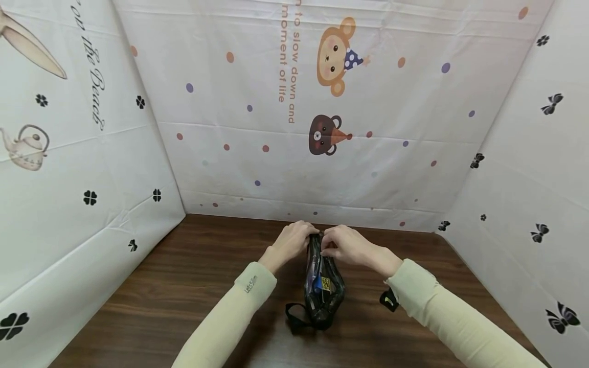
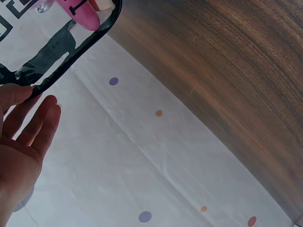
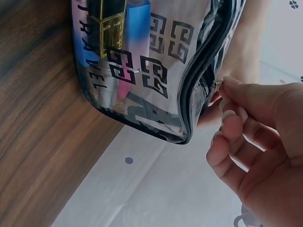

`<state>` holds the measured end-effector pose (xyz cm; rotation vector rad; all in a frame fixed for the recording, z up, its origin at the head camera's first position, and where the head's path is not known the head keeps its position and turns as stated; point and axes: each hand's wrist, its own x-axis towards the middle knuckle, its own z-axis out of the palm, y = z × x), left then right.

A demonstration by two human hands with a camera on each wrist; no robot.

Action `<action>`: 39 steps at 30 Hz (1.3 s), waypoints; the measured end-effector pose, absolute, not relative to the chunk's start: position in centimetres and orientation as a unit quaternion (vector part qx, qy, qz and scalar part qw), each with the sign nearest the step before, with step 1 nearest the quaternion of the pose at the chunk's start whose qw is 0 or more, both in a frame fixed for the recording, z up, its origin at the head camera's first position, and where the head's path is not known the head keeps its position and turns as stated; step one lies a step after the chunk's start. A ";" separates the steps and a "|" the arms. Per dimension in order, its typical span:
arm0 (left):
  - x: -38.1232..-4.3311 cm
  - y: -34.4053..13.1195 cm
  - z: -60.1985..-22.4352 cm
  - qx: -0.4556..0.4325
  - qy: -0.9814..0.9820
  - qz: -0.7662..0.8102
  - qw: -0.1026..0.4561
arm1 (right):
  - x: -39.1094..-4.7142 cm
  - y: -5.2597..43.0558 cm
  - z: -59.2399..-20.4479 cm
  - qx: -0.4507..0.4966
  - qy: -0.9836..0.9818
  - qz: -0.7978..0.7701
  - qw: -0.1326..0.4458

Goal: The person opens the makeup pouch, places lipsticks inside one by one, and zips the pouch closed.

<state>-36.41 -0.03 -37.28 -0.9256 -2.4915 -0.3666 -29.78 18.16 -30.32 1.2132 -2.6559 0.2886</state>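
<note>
A clear zip pouch [image 1: 312, 268] with black trim stands on the table, its long side running away from me. Its zipper [image 3: 187, 90] curves along the top, and the word TRAVEL is printed on the side. My left hand [image 1: 291, 240] grips the far end of the pouch, pinching its black edge between thumb and fingers. Opposite it, my right hand [image 1: 345, 245] pinches the small zipper pull [image 3: 218, 83] between thumb and forefinger. Inside the pouch are a black-and-gold tube [image 3: 102, 35], a blue-and-pink tube [image 3: 137, 28] and a pink item [image 2: 85, 15].
A black strap loop [image 1: 296, 317] lies at the pouch's near end. Beside the right sleeve is a small black object [image 1: 389, 300] with a yellow-green mark. Printed white sheets [image 1: 257, 153] stand behind and at both sides of the dark wooden table [image 1: 184, 286].
</note>
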 end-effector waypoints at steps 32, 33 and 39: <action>-37.2 -0.3 -37.5 -0.298 -0.918 -0.151 0.215 | -28.5 17.5 -30.1 0.432 -0.896 0.074 0.075; -37.2 -0.3 -37.4 -0.299 -0.918 -0.150 0.213 | -28.5 17.5 -30.1 0.431 -0.896 0.075 0.076; -37.1 -0.4 -37.2 -0.297 -0.923 -0.136 0.206 | -28.6 17.4 -30.1 0.434 -0.894 0.078 0.082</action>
